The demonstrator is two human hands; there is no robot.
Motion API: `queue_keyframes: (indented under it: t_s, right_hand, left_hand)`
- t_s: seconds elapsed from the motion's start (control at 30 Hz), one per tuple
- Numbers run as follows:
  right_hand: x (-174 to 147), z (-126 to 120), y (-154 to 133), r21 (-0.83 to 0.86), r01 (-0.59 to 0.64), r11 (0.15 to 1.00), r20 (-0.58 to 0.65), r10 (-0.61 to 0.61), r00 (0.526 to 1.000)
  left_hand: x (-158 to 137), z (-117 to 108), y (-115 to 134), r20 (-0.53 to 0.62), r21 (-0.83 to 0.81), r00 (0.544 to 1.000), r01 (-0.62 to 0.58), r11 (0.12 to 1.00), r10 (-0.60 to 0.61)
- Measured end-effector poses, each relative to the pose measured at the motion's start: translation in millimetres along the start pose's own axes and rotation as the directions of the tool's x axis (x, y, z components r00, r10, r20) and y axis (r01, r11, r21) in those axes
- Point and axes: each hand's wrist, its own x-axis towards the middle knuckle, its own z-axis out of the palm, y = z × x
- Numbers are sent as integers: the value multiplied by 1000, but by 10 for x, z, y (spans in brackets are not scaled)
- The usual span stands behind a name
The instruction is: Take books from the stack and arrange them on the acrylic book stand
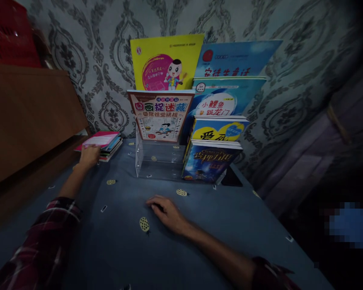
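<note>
At the left, my left hand (90, 155) is at the near edge of a small pile of books, its bent fingers closed on the top pink book (101, 139). Below it show the page edges of other books (111, 152). My right hand (167, 213) rests on the patterned blue tablecloth (124, 241), loosely curled, thumb and forefinger apart, with nothing in it. Beyond it stands a clear tiered book rack (160, 161). Its left column holds a picture-puzzle book (163, 117) and a yellow book (181, 44); its lowest left tier shows no book.
The rack's right column holds a dark blue book (208, 163), a yellow and blue book (219, 129) and two blue picture books (218, 96) behind. A dark flat object (232, 177) lies by the rack. A brown wooden cabinet (33, 121) borders the left; patterned wallpaper (111, 104) closes off the back.
</note>
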Motion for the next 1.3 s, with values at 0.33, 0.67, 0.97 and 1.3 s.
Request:
queue_keyframes:
  t_s: [0.33,0.67,0.97,1.3]
  right_hand:
    - [17,0,1,-18,19,1000,1,-19,1000]
    - [12,7,0,-35,20,999,-2,-20,1000]
    - [9,14,27,-18,37,999,-1,-37,999]
    - [19,-10,-16,-13,33,999,7,-33,999]
  left_hand:
    - [-177,21,149,-63,-2,997,-41,999,41]
    - [-192,102,128,44,-39,997,57,998,-56]
    - [-342,-38,205,96,50,995,14,999,-19]
    - [-468,-8,256,134,93,990,38,995,-51]
